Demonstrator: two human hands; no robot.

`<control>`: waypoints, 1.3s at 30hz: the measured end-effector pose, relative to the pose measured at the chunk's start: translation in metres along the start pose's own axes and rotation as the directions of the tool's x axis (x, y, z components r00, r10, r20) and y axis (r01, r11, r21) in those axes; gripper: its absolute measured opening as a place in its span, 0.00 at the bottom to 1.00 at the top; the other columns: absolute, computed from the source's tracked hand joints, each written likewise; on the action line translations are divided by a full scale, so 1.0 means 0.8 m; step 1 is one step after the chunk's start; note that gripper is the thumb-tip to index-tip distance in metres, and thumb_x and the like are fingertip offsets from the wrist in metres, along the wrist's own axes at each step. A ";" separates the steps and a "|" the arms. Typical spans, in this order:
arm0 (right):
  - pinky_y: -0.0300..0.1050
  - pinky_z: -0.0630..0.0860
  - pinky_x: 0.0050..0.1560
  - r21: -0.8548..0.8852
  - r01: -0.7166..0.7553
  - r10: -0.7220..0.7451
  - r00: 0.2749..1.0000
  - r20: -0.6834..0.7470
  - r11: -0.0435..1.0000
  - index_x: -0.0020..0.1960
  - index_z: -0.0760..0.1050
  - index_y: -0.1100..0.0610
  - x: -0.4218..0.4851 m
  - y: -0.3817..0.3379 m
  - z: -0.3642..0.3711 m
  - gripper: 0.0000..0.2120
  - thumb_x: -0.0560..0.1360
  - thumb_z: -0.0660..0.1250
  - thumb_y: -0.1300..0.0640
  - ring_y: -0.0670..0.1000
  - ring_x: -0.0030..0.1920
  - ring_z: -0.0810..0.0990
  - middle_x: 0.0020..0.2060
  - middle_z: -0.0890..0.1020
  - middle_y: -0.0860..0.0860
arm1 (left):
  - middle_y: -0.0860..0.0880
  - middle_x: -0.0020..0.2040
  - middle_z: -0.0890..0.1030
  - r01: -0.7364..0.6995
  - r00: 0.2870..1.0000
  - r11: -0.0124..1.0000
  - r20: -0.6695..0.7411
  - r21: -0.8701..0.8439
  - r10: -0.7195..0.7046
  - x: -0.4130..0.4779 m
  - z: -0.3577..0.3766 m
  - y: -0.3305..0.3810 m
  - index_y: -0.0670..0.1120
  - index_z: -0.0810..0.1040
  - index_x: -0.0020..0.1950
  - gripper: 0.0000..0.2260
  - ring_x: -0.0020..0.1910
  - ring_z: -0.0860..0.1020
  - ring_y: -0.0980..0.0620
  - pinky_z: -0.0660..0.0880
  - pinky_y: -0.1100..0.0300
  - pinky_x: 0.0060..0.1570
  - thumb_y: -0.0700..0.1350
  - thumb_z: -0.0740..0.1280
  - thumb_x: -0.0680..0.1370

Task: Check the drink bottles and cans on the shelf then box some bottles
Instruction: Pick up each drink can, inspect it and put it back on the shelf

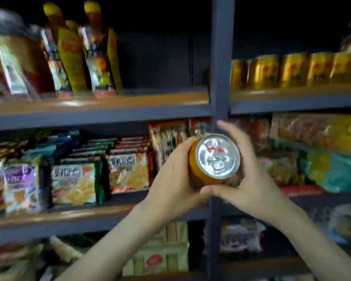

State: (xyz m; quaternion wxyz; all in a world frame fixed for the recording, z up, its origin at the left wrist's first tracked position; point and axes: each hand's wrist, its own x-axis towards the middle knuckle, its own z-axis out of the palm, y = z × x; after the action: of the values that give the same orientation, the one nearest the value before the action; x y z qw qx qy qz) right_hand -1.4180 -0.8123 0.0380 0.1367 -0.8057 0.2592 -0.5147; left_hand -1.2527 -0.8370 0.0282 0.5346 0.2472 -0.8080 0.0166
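Hands [170,179] [257,183] clasp cylindrical orange can [218,157], shiny metal end possibly printed.

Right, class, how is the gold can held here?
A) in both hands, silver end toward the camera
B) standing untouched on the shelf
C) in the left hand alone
A: the left hand and right hand both curl round the can, its silver end facing the camera.

A shiny metal can [215,161] with a silvery end. Glossy gold cans [292,69], plastic bottles [93,51] and crinkly packets [75,183] sit on wood shelves [101,100] in a matt grey metal frame [221,57].
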 end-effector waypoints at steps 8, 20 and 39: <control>0.23 0.67 0.55 0.147 -0.522 0.491 0.847 0.202 0.840 0.61 0.62 0.36 -0.106 0.016 0.190 0.34 0.60 0.75 0.44 0.28 0.57 0.72 0.57 0.74 0.33 | 0.54 0.63 0.77 0.540 0.786 0.840 0.328 0.051 -0.524 -0.217 -0.066 -0.044 0.51 0.63 0.72 0.38 0.60 0.75 0.57 0.72 0.66 0.57 0.58 0.72 0.65; 0.39 0.48 0.73 -0.014 -0.323 0.265 0.748 0.609 0.946 0.74 0.44 0.30 -0.152 0.021 0.274 0.41 0.70 0.66 0.33 0.39 0.76 0.42 0.75 0.44 0.32 | 0.43 0.51 0.84 0.808 -0.042 -0.411 0.655 -0.422 -0.755 -0.284 -0.129 -0.030 0.47 0.81 0.56 0.18 0.51 0.82 0.45 0.77 0.47 0.55 0.58 0.67 0.74; 0.55 0.77 0.59 0.657 -0.731 0.812 0.488 0.318 0.182 0.66 0.70 0.49 -0.098 0.006 0.229 0.29 0.70 0.64 0.36 0.53 0.57 0.81 0.58 0.81 0.53 | 0.44 0.72 0.67 0.209 0.894 0.929 0.327 0.304 -0.308 -0.268 -0.124 -0.055 0.48 0.64 0.75 0.26 0.71 0.66 0.50 0.64 0.58 0.70 0.44 0.66 0.77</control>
State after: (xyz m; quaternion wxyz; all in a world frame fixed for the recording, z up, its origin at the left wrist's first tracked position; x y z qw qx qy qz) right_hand -1.2805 -0.7809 -0.1033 0.6685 -0.4073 0.4081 -0.4697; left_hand -1.0840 -0.7645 -0.1271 0.3335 0.4202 -0.8439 0.0041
